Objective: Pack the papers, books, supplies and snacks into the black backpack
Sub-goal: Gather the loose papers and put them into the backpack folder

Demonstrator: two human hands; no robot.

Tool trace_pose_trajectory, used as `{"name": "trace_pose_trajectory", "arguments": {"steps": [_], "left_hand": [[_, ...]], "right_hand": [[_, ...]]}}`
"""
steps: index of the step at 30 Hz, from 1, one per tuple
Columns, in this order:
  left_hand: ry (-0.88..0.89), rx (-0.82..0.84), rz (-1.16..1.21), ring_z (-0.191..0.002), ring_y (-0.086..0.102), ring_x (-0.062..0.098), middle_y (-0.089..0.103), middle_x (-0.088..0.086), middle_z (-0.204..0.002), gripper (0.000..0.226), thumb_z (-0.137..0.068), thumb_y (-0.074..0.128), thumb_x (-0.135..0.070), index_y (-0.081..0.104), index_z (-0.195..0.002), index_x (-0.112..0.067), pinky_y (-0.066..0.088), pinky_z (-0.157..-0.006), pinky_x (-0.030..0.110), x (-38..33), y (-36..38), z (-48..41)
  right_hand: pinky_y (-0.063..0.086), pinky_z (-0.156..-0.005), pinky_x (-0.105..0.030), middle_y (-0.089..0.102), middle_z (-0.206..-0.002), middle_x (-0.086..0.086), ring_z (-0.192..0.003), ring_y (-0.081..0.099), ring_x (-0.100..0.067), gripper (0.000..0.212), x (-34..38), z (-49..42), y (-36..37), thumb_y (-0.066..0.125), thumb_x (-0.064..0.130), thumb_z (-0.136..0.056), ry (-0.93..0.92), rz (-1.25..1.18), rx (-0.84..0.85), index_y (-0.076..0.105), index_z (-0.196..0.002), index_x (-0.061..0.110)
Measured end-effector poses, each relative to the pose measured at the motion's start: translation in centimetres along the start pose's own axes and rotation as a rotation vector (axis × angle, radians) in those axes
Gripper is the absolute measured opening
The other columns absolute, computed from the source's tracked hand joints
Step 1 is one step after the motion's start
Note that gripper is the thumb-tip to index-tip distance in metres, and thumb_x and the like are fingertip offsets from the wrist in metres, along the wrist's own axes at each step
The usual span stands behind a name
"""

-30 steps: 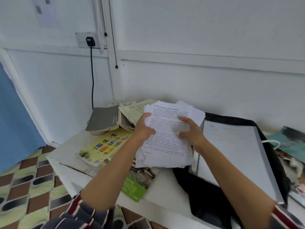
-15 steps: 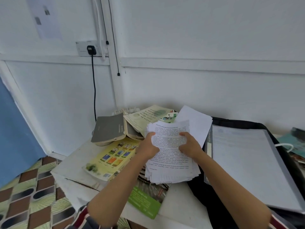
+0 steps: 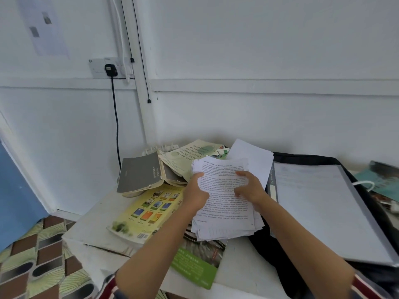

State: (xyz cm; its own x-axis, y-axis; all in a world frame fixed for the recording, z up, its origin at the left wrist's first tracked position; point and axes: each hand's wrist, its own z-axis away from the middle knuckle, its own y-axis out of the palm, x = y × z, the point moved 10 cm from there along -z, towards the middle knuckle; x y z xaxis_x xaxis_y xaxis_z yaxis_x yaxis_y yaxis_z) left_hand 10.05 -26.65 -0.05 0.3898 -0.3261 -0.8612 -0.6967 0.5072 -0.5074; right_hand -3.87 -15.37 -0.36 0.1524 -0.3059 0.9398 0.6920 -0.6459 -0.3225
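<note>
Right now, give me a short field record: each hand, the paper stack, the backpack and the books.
left hand: grips the left edge of the paper stack
right hand: grips the stack's right side
paper stack: not yet packed, held left of the black backpack
black backpack: lies open on the table, grey folder in it
books: grey book, yellow book, green book, all outside the backpack

We are seeing soft, even, bluish-white light spreading across the wall (image 3: 259, 50), casting only faint shadows beneath the papers (image 3: 224, 212). Wide-angle distortion is bending the edges, and small print is looking soft.
</note>
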Motion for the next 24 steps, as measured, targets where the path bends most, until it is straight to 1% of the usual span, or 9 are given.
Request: {"name": "trace_pose_trajectory", "arguments": {"steps": [3, 6, 8, 10, 13, 16, 19, 21, 24], "left_hand": [[0.021, -0.020, 0.117, -0.093, 0.050, 0.015, 0.049, 0.003, -0.127, 0.060, -0.082, 0.050, 0.013, 0.044, -0.132, -0.018, 0.047, -0.075, 0.031, -1.1, -1.0, 0.0], [0.053, -0.001, 0.225, -0.073, 0.050, 0.009, 0.046, 0.001, -0.130, 0.066, -0.079, 0.046, 0.019, 0.046, -0.130, -0.023, 0.042, -0.052, 0.020, -3.0, -1.9, -0.4], [0.108, 0.021, 0.261, -0.074, 0.049, 0.002, 0.040, -0.003, -0.137, 0.068, -0.079, 0.045, 0.020, 0.047, -0.130, -0.026, 0.041, -0.049, 0.017, -4.8, -2.3, -0.7], [0.183, 0.044, 0.260, -0.086, 0.044, -0.002, 0.034, -0.004, -0.142, 0.069, -0.079, 0.045, 0.019, 0.046, -0.131, -0.026, 0.042, -0.051, 0.008, -6.9, -2.2, -1.1], [0.224, 0.074, 0.231, -0.099, 0.036, 0.001, 0.025, 0.003, -0.143, 0.069, -0.081, 0.049, 0.016, 0.042, -0.135, -0.026, 0.041, -0.051, 0.000, -9.2, -0.8, -2.4], [0.217, 0.144, 0.225, -0.083, 0.042, -0.002, 0.029, 0.004, -0.145, 0.067, -0.083, 0.051, 0.015, 0.042, -0.135, -0.026, 0.040, -0.048, 0.001, -10.6, 1.7, -4.1], [0.197, 0.192, 0.167, -0.074, 0.044, -0.005, 0.033, 0.003, -0.147, 0.064, -0.084, 0.049, 0.016, 0.046, -0.134, -0.023, 0.040, -0.050, 0.006, -11.1, 4.2, -6.3], [0.178, 0.208, 0.119, -0.079, 0.048, -0.001, 0.032, 0.004, -0.149, 0.065, -0.084, 0.047, 0.017, 0.045, -0.135, -0.022, 0.040, -0.051, 0.006, -11.0, 5.5, -8.0], [0.173, 0.246, 0.035, -0.118, 0.046, 0.014, 0.028, 0.004, -0.152, 0.065, -0.086, 0.043, 0.017, 0.040, -0.140, -0.019, 0.037, -0.050, -0.002, -10.8, 7.7, -10.3]], "right_hand": [[0.042, -0.058, -0.018, 0.042, -0.125, -0.005, -0.099, 0.048, -0.021, 0.063, 0.3, 0.4, -0.1, 0.052, -0.017, -0.077, 0.013, -0.145, 0.008, 0.046, -0.129, 0.017], [0.049, -0.070, -0.027, 0.042, -0.129, -0.005, -0.104, 0.050, -0.025, 0.063, 0.7, 0.8, -0.4, 0.051, -0.019, -0.074, 0.011, -0.278, 0.009, 0.053, -0.121, 0.022], [0.051, -0.082, -0.035, 0.042, -0.129, -0.003, -0.110, 0.049, -0.026, 0.063, 1.5, 0.9, -1.6, 0.051, -0.022, -0.072, -0.026, -0.357, -0.020, 0.056, -0.117, 0.022], [0.051, -0.089, -0.039, 0.042, -0.129, -0.003, -0.113, 0.049, -0.027, 0.063, 2.6, 1.0, -3.4, 0.050, -0.024, -0.070, -0.068, -0.435, -0.052, 0.058, -0.114, 0.021], [0.053, -0.083, -0.035, 0.042, -0.130, -0.003, -0.114, 0.048, -0.027, 0.065, 3.4, 0.6, -6.5, 0.049, -0.026, -0.069, -0.098, -0.462, -0.124, 0.060, -0.113, 0.020], [0.051, -0.070, -0.025, 0.041, -0.127, -0.001, -0.108, 0.047, -0.024, 0.065, 2.9, -0.3, -8.8, 0.047, -0.028, -0.069, -0.066, -0.526, -0.176, 0.061, -0.113, 0.018], [0.048, -0.068, -0.024, 0.040, -0.124, 0.000, -0.106, 0.045, -0.023, 0.066, 1.5, -1.9, -10.4, 0.046, -0.028, -0.070, -0.013, -0.586, -0.199, 0.061, -0.118, 0.014], [0.048, -0.077, -0.029, 0.041, -0.126, 0.000, -0.109, 0.045, -0.025, 0.068, 0.8, -3.3, -11.3, 0.045, -0.028, -0.070, 0.003, -0.617, -0.193, 0.060, -0.122, 0.014], [0.048, -0.083, -0.035, 0.042, -0.127, -0.002, -0.109, 0.047, -0.026, 0.069, -0.3, -5.5, -12.4, 0.046, -0.028, -0.071, 0.039, -0.589, -0.203, 0.059, -0.123, 0.015]]}}
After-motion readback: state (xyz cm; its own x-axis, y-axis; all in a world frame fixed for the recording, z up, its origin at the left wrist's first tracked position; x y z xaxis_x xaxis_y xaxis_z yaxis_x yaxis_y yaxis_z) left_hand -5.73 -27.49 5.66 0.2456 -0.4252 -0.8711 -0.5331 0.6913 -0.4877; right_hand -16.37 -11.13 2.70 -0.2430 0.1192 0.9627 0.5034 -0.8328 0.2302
